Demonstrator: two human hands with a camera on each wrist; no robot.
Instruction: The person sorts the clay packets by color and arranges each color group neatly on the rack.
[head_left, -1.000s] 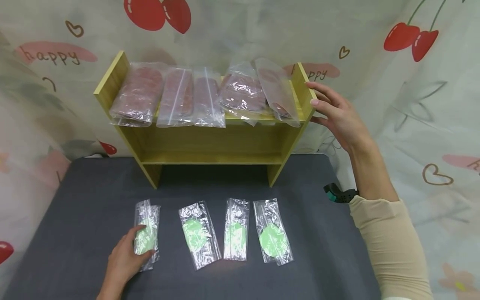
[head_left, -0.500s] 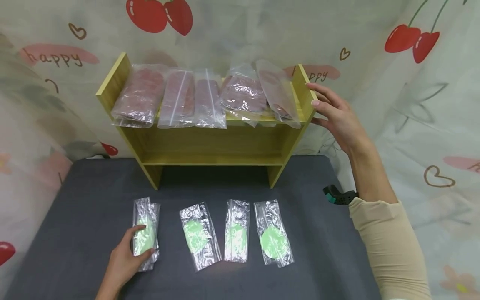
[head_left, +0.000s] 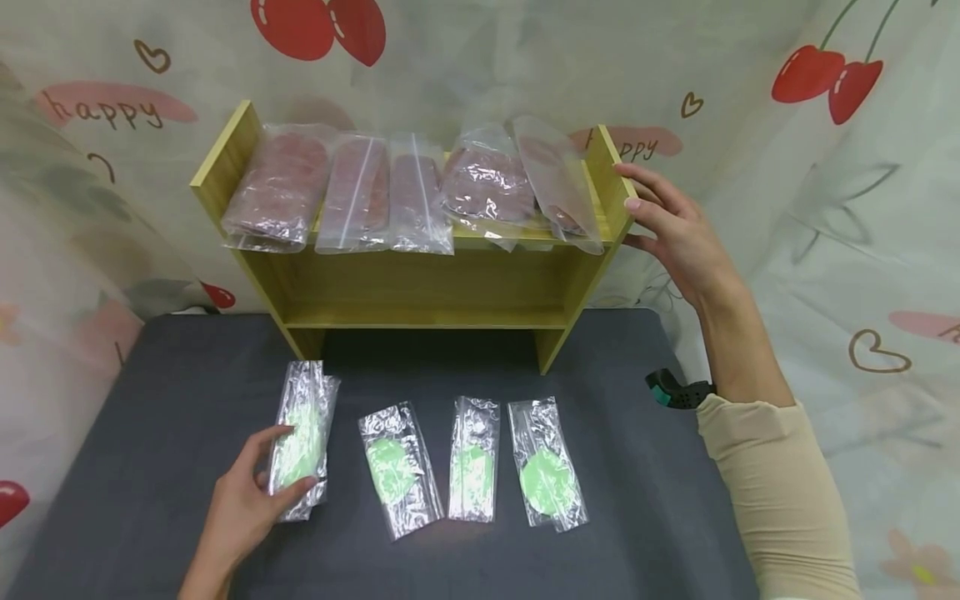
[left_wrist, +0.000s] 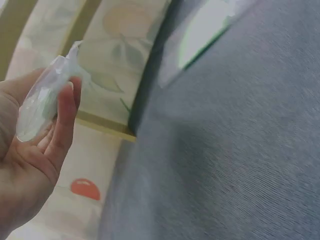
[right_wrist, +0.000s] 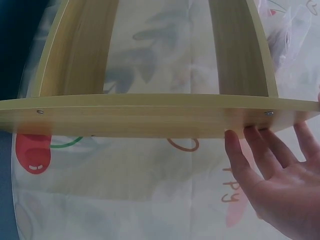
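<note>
My left hand [head_left: 242, 500] pinches a clear plastic bag with a pale green round piece inside [head_left: 303, 429], thumb on one long edge and fingers on the other. In the left wrist view this bag [left_wrist: 42, 107] is raised above the dark table, seen edge-on. A second clear layer peeks out along its right side. My right hand [head_left: 678, 237] rests its fingertips against the outer right side of a wooden shelf [head_left: 420, 287]. Those fingers [right_wrist: 260, 150] lie nearly straight on the side panel [right_wrist: 150, 119] in the right wrist view, not wrapped round it.
Three more bags with green pieces, a left one [head_left: 393, 471], a middle one [head_left: 474, 467] and a right one [head_left: 547, 467], lie in a row on the dark tabletop [head_left: 637, 500]. Several bags of reddish contents [head_left: 281, 187] fill the upper shelf. Printed curtain [head_left: 750, 167] hangs behind.
My left hand has lifted the bag from the table, moving it slightly forward and to the right. The right hand has stayed on the shelf's side.
</note>
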